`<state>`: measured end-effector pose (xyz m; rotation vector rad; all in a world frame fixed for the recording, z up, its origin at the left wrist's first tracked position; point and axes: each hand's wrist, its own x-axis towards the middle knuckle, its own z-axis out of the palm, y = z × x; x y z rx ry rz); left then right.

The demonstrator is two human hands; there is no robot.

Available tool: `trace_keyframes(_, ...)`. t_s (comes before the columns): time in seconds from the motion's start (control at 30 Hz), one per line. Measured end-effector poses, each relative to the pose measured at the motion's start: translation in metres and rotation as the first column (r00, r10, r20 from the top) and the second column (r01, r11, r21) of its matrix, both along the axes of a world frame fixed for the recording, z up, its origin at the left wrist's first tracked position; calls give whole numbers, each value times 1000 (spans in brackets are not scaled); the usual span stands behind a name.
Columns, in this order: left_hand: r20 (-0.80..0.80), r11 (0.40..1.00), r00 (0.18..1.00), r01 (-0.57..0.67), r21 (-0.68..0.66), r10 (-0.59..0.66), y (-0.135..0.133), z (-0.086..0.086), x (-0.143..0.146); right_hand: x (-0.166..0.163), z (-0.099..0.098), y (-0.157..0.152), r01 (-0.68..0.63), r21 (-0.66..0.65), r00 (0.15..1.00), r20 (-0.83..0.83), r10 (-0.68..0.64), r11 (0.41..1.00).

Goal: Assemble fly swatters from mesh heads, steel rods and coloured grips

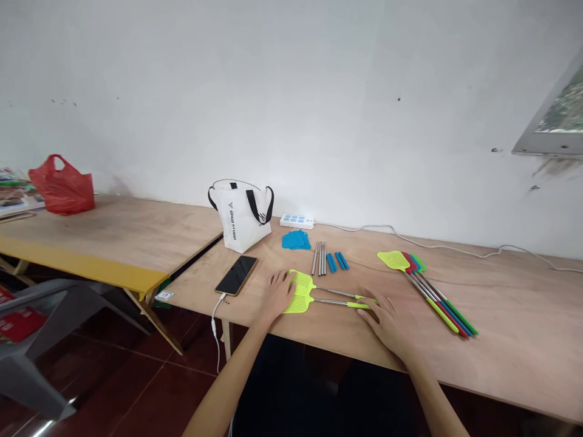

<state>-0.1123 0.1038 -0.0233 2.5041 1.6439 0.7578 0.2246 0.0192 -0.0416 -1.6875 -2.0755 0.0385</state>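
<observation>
Two yellow-green fly swatters (300,292) lie side by side on the wooden table (501,303) in front of me. My left hand (276,295) rests flat, fingers spread, against their mesh heads. My right hand (389,321) lies flat with its fingertips on the yellow-green handle ends (362,301). Neither hand grips anything.
A bundle of several coloured fly swatters (432,288) lies to the right. Behind are metal rods (319,258), blue handle pieces (337,261), blue swatter heads (296,240), a power strip (297,221), a white tote bag (241,218) and a charging phone (236,274). A red bag (61,187) sits on the left table.
</observation>
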Motion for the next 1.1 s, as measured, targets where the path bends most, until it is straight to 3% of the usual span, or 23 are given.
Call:
trace_keyframes(0.33, 168, 996, 984, 74, -45, -65, 12, -1, -15, 1, 10, -3, 41, 25, 999, -29, -40, 999)
trace_keyframes(0.5, 85, 1000, 996, -15, -8, 16, 11, -6, -12, 1, 1, 0, 121, 80, 992, -40, -118, 989)
trace_keyframes(0.67, 10, 1000, 1000, -12, 25, 12, 9, -8, -9, -2, -4, 1, 141, 74, 990, 11, -142, 987)
trace_keyframes(1.1, 0, 1000, 1000, -4, 11, 4, 7, -5, -9, 0, -8, 3, 144, 45, 989, 22, -145, 989)
